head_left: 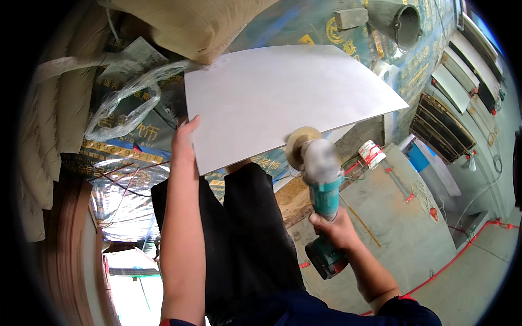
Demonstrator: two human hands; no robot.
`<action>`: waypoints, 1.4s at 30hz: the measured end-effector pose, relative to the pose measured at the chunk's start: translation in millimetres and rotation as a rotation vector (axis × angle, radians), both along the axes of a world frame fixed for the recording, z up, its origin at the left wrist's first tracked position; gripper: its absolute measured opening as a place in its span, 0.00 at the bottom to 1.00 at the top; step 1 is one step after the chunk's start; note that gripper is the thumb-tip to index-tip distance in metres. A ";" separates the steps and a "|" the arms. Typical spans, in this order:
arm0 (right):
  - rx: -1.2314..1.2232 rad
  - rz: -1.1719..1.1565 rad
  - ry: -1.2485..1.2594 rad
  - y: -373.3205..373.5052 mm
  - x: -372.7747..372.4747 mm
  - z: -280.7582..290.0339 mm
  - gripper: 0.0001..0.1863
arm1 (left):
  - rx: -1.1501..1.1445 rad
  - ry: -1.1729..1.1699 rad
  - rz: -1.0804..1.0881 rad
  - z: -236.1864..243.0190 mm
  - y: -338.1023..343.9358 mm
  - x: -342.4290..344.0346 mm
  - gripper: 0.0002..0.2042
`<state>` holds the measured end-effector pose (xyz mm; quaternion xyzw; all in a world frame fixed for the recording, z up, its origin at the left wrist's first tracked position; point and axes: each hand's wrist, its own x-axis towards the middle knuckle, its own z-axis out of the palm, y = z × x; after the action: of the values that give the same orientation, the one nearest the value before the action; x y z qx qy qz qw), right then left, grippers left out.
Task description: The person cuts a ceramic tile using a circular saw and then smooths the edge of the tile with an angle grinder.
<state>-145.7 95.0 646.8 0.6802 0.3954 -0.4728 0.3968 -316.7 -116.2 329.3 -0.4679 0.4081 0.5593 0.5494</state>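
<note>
A large white tile or thin slab (283, 98) lies tilted in front of me, above my legs. My left hand (185, 141) is closed on its left edge, the thumb on the top face and the other fingers hidden. In my right hand (338, 231) is a green cordless angle grinder (325, 200), held by its body with the battery end toward me. The grinder's round tan disc (298, 146) is at the slab's near edge, right of the middle. The grinder head looks blurred; whether the disc touches the edge I cannot tell.
Clear plastic wrap (117, 119) lies left of the slab, beside brown sacks (81, 103). Stacked boards (73, 244) stand lower left. A bucket (406, 30) lies on its side near a grey block (350, 19). To the right are a white tub (372, 154) and red conduit (462, 252).
</note>
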 end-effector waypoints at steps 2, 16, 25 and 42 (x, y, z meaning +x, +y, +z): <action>-0.073 0.034 0.009 -19.9 -12.3 0.0 0.22 | 0.033 0.059 0.007 -9.5 -6.6 4.5 0.19; -0.204 0.184 0.016 -74.5 -78.5 -1.8 0.34 | -0.116 0.153 -0.003 60.6 29.2 -39.7 0.20; -0.144 0.270 0.153 -86.5 -73.4 -17.9 0.31 | -0.178 0.133 -0.023 53.2 32.8 -56.1 0.15; 0.001 0.182 0.231 -92.5 -16.1 -45.5 0.22 | -0.138 0.015 -0.025 34.6 29.9 -45.6 0.19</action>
<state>-161.9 2.5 601.4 0.5829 0.4984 -0.5099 0.3897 -362.3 -86.4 363.9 -0.4951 0.4555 0.5264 0.5198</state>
